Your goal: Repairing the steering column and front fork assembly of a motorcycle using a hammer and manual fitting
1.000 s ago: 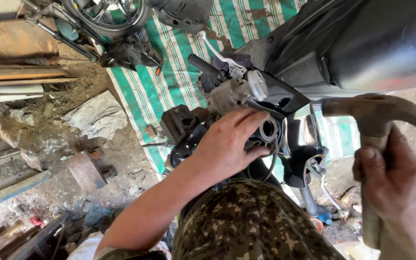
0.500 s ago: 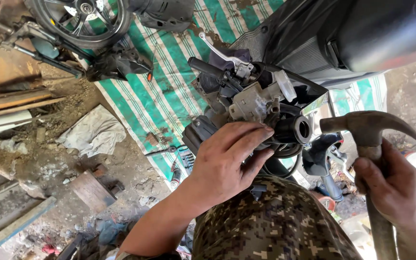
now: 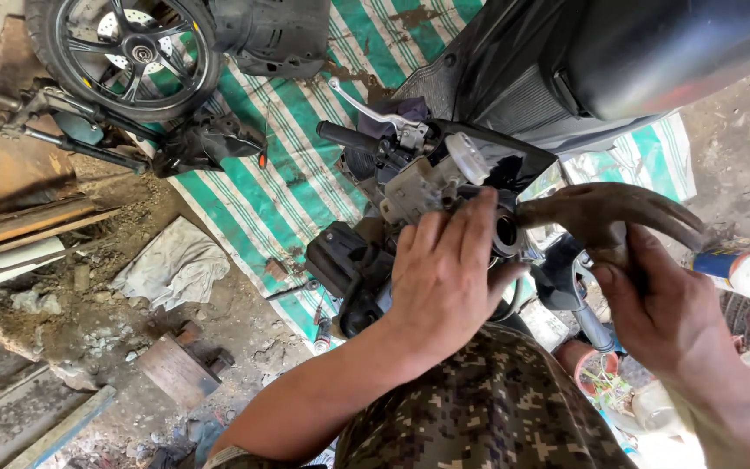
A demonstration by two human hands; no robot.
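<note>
Ground: dirt yard, a green striped tarp spread beyond the hands, a black wheel lying far up-left.
Scooter body: black, looming above both hands.
Handlebar assembly: greasy, grey-black, lever uppermost, directly under the left fingers.
Left hand: fingers spread flat, pressing the assembly.
Right hand: fist clamped round a rusty hammer, its head touching the assembly's round socket.

The left hand lies flat on a scooter's handlebar part, fingers spread over the grey metal. The right hand holds a rusty hammer, and the hammer's head sits right by a round metal tube. A black wheel lies on a green striped mat on the dirt.
</note>
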